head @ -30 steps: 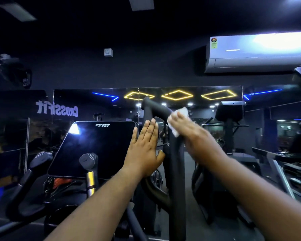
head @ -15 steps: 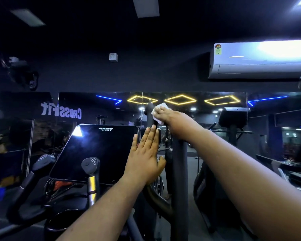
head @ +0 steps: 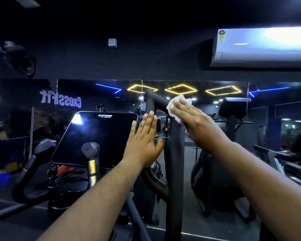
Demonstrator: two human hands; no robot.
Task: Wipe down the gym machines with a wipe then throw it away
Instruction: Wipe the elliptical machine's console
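White crumpled wipe (head: 176, 108) pressed on black handlebar (head: 157, 100) under flat right hand (head: 195, 122); left hand (head: 142, 141) open.

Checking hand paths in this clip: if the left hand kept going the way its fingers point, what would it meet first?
Probably the black handlebar just above the left hand's fingertips; depth is unclear, so it might pass beside it toward the mirror.
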